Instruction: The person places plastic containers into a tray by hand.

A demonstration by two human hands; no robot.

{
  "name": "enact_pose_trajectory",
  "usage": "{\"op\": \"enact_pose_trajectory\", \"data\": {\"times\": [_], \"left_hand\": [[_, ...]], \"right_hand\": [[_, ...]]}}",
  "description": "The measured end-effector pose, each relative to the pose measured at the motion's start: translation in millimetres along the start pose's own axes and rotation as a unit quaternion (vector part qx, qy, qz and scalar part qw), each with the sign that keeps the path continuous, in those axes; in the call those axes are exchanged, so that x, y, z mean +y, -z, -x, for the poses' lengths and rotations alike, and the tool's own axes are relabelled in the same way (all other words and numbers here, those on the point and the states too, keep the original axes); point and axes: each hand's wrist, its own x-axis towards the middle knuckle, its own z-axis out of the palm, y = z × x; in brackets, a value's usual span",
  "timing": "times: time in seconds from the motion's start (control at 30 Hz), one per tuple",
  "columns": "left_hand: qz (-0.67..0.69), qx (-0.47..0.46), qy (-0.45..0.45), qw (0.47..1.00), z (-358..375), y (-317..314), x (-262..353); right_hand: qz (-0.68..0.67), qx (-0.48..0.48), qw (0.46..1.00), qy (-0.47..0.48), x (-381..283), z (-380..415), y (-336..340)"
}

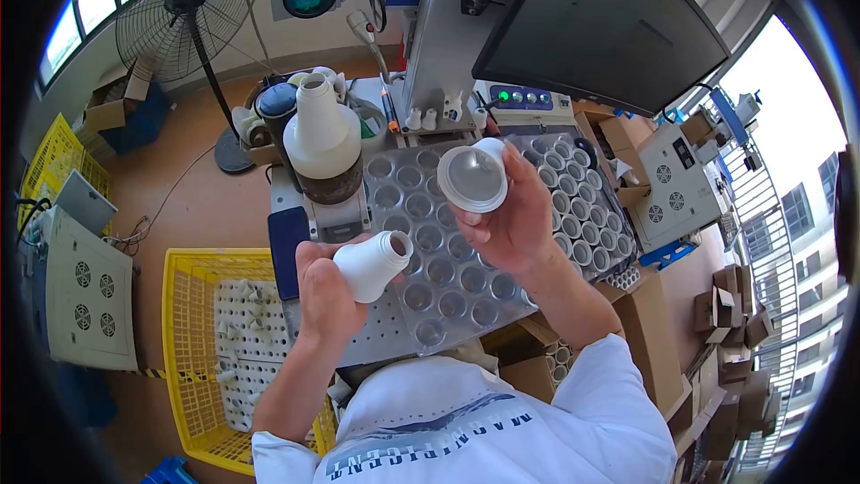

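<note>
Both hands hover above the grey dimpled tray (430, 260): the left hand (324, 291) has its fingers wrapped around a small white bottle (372, 264), mouth tilted rightward. Right hand (511, 215) grips a white bulb-shaped housing (473, 177), its open end facing the camera; a yellow crate (193, 350) sits at left
</note>
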Motion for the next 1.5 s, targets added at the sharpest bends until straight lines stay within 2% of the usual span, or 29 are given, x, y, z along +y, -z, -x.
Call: {"op": "enact_pose_trajectory", "data": {"times": [0.07, 0.13, 0.2, 0.3, 0.4, 0.53, 0.67, 0.73, 0.77, 0.83, 0.87, 0.93, 1.17, 1.23, 1.27, 1.33, 1.47, 1.5], "left_hand": [[0.004, 0.0, 0.027, 1.0, -4, -1, -7], [0.007, 0.011, 0.048, 0.999, -8, -3, -15], [0.01, 0.026, 0.066, 0.997, -12, -3, -22], [-0.008, 0.108, 0.124, 0.986, -17, -26, -14], [-0.028, 0.123, 0.156, 0.98, -19, -34, -11], [-0.017, 0.096, 0.161, 0.982, -23, -29, -19], [-0.018, 0.153, 0.158, 0.975, -22, -25, -24], [-0.043, 0.01, 0.066, 0.997, -24, -9, -37], [-0.042, 0.012, 0.067, 0.997, -21, -4, -42], [-0.218, 0.0, -0.083, 0.972, -15, -17, -27], [-0.218, 0.001, -0.082, 0.973, -16, -16, -33], [-0.25, -0.02, -0.37, 0.895, -21, -12, -46], [-0.261, -0.08, -0.414, 0.868, -20, 3, -57], [-0.359, -0.121, -0.499, 0.779, -24, 10, -64], [-0.359, -0.124, -0.498, 0.78, -23, 13, -68], [-0.292, -0.166, -0.449, 0.828, -18, 15, -72], [-0.297, -0.174, -0.458, 0.82, -18, 9, -69], [-0.29, -0.188, -0.501, 0.794, -22, 8, -68]], "right_hand": [[0.022, 0.009, 1.0, 0.01, 3, 4, -1], [0.124, 0.092, 0.987, 0.037, 5, 8, -9], [0.17, 0.086, 0.98, 0.055, 8, 8, -4], [0.247, 0.079, 0.963, 0.079, 13, 7, 0], [0.302, 0.082, 0.946, 0.083, 18, 8, 2], [0.372, 0.06, 0.922, 0.09, 27, 9, 9], [0.358, 0.053, 0.929, 0.079, 29, 11, 7], [0.344, 0.036, 0.935, 0.076, 29, 12, 10], [0.344, 0.037, 0.935, 0.075, 29, 13, 13], [0.3, 0.032, 0.949, 0.088, 33, 16, 20], [0.301, 0.032, 0.949, 0.087, 35, 18, 23], [0.222, 0.018, 0.97, 0.099, 42, 23, 29], [0.155, 0.022, 0.985, 0.074, 59, 35, 41], [0.129, 0.002, 0.99, 0.052, 61, 38, 41], [0.128, 0.004, 0.99, 0.054, 63, 38, 41], [0.137, -0.01, 0.989, 0.045, 67, 40, 41], [0.189, -0.028, 0.981, 0.031, 73, 43, 41], [0.212, -0.045, 0.975, 0.044, 75, 43, 40]]}}
